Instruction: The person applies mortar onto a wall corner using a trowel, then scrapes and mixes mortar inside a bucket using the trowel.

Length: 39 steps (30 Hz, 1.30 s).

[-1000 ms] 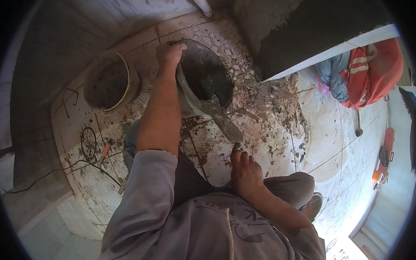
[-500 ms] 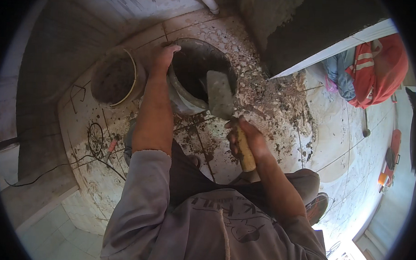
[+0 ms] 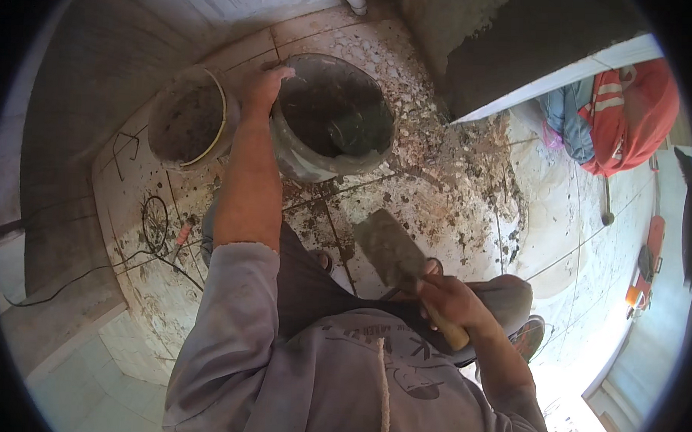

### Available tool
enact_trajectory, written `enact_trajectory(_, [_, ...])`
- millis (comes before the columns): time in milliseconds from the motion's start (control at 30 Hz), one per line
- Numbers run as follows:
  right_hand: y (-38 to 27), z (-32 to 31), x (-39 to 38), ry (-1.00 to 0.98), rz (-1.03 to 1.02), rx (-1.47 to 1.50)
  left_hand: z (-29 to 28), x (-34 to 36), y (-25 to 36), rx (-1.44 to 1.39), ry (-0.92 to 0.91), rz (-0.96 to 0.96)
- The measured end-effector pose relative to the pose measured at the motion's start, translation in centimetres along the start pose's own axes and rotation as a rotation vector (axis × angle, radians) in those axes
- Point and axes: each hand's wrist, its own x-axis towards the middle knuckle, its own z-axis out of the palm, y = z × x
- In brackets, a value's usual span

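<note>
My left hand [image 3: 264, 85] is closed over the left rim of a mortar-smeared bucket [image 3: 308, 167], which tilts toward me with dark grey mix inside. In my right hand [image 3: 451, 300] is the wooden handle of a trowel, the fingers wrapped round it. The trowel [image 3: 390, 248] is held over my lap and the floor, apart from the bucket. Grey residue coats its flat blade. A second bucket [image 3: 221, 128] with a yellowish rim and grey-brown contents stands left of my left forearm.
Crumbled mortar [image 3: 469, 171] litters the tiled floor right of the bucket. A black cable [image 3: 100, 272] and an orange-handled tool [image 3: 183, 235] lie at left. A wall's corner edge [image 3: 549, 86] juts in at upper right, near a red bag [image 3: 632, 112] and a red level-like tool [image 3: 651, 249].
My right hand has drawn the trowel out from the bucket's mouth, down and to the right toward my lap. My left hand stays on the rim.
</note>
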Motion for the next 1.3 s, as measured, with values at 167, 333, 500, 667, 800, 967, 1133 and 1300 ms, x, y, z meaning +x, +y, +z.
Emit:
enact_trajectory(167, [-5.3,-2.0,-2.8,0.466,-0.47,-0.771,0.5,-5.8,6.2,-0.055,-0.1,0.155])
enact_trajectory(333, [-7.1,-4.7,1.4,0.48,-0.79,-0.8,0.3,-8.5,7.5,-0.359,-0.207,0.109])
enact_trajectory(500, [-6.2,-5.2,5.6,0.567,-0.387,-1.316,0.3,-8.2,6.6,-0.42,-0.236,0.08])
enact_trajectory(667, [-5.4,-6.8,10.6,0.464,-0.412,-1.342,1.2,-10.0,10.7,-0.298,-0.268,0.094])
enact_trajectory(800, [-5.2,-5.0,12.1,0.294,-0.204,-1.358,3.0,-9.8,9.3,-0.366,-0.259,0.187])
enact_trajectory(967, [-4.5,-0.8,11.7,0.166,-0.125,-1.206,3.2,-9.8,9.5,-0.361,-0.197,0.13])
enact_trajectory(1133, [-1.1,2.0,12.6,0.088,-0.125,-0.962,2.5,-9.3,8.2,-0.307,-0.158,0.157])
enact_trajectory(1300, [0.1,3.7,13.2,0.007,-0.192,-0.808,3.2,-9.7,9.2,-0.217,-0.185,0.262])
